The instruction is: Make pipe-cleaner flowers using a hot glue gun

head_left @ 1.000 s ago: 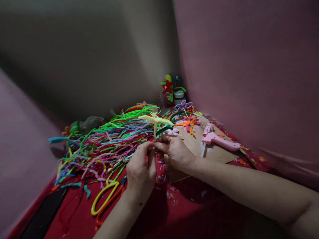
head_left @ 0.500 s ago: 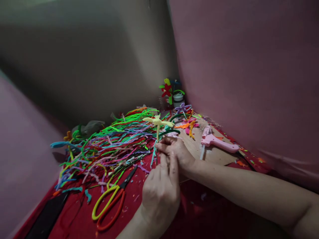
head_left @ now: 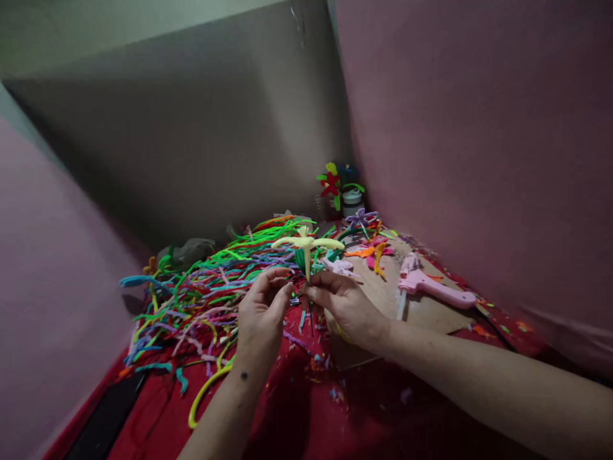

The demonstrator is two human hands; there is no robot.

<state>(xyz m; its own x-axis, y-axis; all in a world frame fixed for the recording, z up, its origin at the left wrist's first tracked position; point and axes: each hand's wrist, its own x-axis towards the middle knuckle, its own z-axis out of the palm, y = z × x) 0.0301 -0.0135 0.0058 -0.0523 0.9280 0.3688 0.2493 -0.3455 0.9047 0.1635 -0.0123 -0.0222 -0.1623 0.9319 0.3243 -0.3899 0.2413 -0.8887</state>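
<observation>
My right hand [head_left: 352, 306] pinches the stem of a pale yellow pipe-cleaner flower [head_left: 307, 243] between thumb and fingertips. The flower stands upright with its petals spread sideways, and a thin dark stem wire [head_left: 311, 319] hangs below the fingers. Close behind the bloom shows a dark green fuzzy piece [head_left: 300, 258]; whether it is attached I cannot tell. My left hand [head_left: 262, 306] is just left of the stem, thumb and bent fingers apart, with nothing visible between them. Beneath my left forearm lies a pair of scissors, of which only the yellow handle [head_left: 204, 393] shows.
Many coloured pipe cleaners [head_left: 215, 287] are heaped on the red cloth [head_left: 287, 415] at left. To the right, a pink glue gun [head_left: 438, 289] rests on a cardboard sheet [head_left: 383, 306], near orange and pink flowers [head_left: 376, 252]. A lidded bottle [head_left: 352, 201] stands at the back.
My left hand went down and right below the stem, then back up and left, away from the flower. My right hand has kept its pinch. The scissors are partly covered again.
</observation>
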